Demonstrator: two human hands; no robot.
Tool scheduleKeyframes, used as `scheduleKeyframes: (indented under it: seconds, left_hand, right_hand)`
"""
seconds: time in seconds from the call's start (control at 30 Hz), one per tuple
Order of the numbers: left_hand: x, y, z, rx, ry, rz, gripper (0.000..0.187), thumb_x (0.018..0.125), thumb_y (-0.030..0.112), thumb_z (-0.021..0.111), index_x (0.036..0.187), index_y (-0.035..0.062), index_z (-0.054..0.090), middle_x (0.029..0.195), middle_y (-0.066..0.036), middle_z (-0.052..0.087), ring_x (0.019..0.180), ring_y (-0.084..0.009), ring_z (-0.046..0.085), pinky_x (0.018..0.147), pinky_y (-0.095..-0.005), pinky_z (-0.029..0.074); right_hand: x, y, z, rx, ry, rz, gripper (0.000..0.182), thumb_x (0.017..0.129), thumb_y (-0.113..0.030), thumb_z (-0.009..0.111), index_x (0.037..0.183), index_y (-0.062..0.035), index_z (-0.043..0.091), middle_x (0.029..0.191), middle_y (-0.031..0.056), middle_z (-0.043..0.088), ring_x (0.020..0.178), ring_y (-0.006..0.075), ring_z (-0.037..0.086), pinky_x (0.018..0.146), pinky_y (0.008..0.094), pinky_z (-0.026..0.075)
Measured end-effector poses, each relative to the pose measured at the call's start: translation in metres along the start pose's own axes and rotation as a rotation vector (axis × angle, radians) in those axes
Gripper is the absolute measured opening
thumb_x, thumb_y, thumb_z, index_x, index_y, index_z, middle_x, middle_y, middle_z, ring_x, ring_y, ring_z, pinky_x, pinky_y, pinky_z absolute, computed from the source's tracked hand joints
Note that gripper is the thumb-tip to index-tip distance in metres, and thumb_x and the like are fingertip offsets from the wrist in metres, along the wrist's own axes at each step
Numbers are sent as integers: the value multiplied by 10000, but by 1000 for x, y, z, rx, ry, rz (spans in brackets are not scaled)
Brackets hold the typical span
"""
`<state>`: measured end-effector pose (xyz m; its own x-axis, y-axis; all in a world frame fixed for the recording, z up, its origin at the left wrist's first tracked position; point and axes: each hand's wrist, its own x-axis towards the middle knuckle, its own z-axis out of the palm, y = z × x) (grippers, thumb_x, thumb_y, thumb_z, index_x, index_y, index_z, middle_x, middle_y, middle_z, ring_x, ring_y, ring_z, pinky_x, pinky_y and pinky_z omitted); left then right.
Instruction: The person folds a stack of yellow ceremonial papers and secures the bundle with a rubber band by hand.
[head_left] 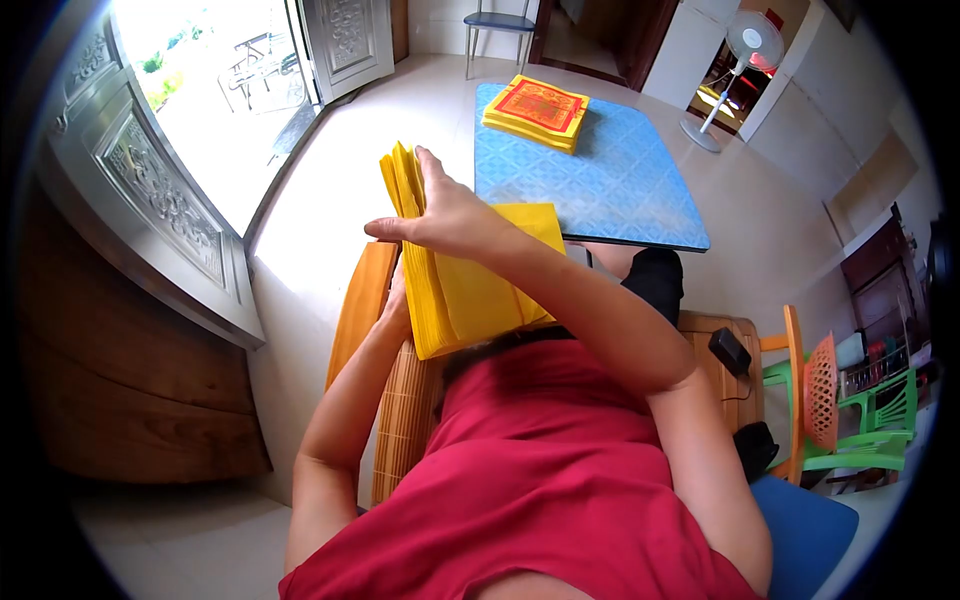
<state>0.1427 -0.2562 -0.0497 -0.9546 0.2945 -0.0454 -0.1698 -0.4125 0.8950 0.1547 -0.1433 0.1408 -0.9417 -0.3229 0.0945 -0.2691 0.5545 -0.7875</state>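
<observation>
A thick stack of yellow joss paper (pixel 480 295) rests on my lap, its layered edges turned to the left. My left hand (pixel 398 300) is against the stack's left side and steadies it; the paper hides most of its fingers. Across the upper part of the stack lies my right hand (pixel 440 215), with thumb and fingers spread apart. The right thumb reaches left over the layered edges, and the fingers point away from me. Farther off, another pile of yellow joss paper (pixel 538 112) with a red printed top sheet lies on the blue table (pixel 620 185).
I sit on a wooden seat with a bamboo mat (pixel 395 440). A black box-shaped object (pixel 730 352) lies on the wood to my right. Beyond it are green chairs (pixel 885 405) and an orange basket (pixel 822 390). A white fan (pixel 752 45) and an open metal door (pixel 160 180) stand farther away.
</observation>
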Motion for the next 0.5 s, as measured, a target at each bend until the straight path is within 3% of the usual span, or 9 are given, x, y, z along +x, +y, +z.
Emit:
scheduleKeyframes:
  seconds: [0.1, 0.2, 0.3, 0.33, 0.5]
  left_hand:
    - [2, -1, -4, 78, 37, 34, 463, 937, 435, 567, 1159, 42, 464, 1012, -67, 579, 884, -130, 582, 753, -294, 514]
    - [-1, 0, -7, 139, 91, 69, 463, 936, 438, 568, 1155, 43, 465, 1010, -64, 577, 888, -125, 574, 760, -290, 506]
    - [-7, 8, 1, 89, 142, -7, 478, 931, 457, 569, 1158, 48, 469, 1015, -55, 570, 905, -108, 543, 787, -279, 476]
    - [-6, 8, 1, 105, 138, -1, 465, 963, 483, 486, 1152, 58, 491, 1036, -48, 569, 950, -103, 547, 834, -286, 470]
    - [-9, 14, 7, 52, 128, -42, 510, 927, 498, 551, 1124, 39, 448, 1039, -65, 560, 946, -126, 548, 828, -307, 478]
  right_hand:
    - [14, 10, 9, -74, 16, 77, 1139, 697, -402, 767, 1451, 90, 69, 1335, 349, 411, 1261, 380, 455, 1061, 367, 351]
    - [23, 36, 13, 22, 115, 72, 904, 718, -313, 732, 1396, 79, 281, 1206, 288, 541, 1130, 345, 564, 973, 363, 433]
    - [14, 53, -5, 181, 62, 107, 612, 739, -252, 729, 1200, 74, 491, 971, 229, 653, 824, 306, 681, 774, 359, 549]
    - [10, 67, -6, 239, 76, 84, 375, 796, -204, 699, 1042, 63, 603, 908, 167, 678, 737, 230, 684, 680, 302, 556]
    - [-23, 105, -21, 874, 13, 142, 307, 920, -203, 611, 1104, 43, 612, 963, 111, 684, 811, 167, 678, 725, 284, 553]
